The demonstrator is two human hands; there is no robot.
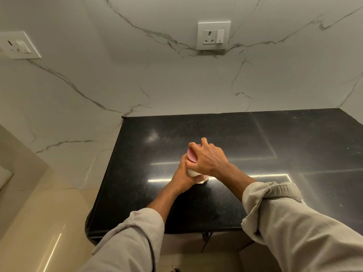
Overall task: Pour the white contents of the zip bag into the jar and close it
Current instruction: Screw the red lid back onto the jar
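Head view: my right hand is clamped on the pink lid, my left hand wrapped round the jar, mid-bench. If the lid seats crooked, twisting could jam it, or tip the jar and spill.

Both arms are stretched forward with sleeves rolled up, the right hand curled downward from above and the left hand clasped beneath it.
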